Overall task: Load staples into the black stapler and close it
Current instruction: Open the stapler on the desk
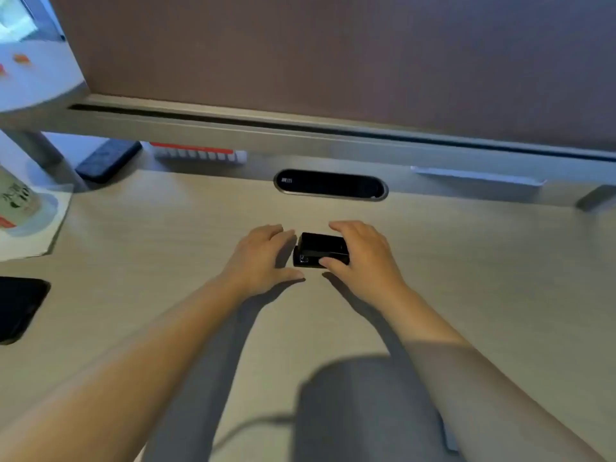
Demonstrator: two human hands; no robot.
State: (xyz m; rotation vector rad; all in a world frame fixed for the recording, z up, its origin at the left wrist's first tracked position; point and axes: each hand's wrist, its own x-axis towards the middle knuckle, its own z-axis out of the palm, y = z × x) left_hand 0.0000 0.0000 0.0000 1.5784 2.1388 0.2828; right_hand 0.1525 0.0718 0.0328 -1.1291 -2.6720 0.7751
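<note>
A small black stapler (320,249) lies closed on the pale wooden desk (466,278), near its middle. My right hand (361,258) grips it from the right, fingers over its far side and thumb on its near edge. My left hand (263,258) rests flat on the desk just left of the stapler, fingers spread and holding nothing, fingertips close to the stapler's left end. No staples are visible.
A black oval cable port (331,184) sits behind the stapler. A red and white strip (200,153) and a dark pad (108,160) lie at the back left. A bottle on paper (20,201) stands far left, a black phone (18,306) nearer.
</note>
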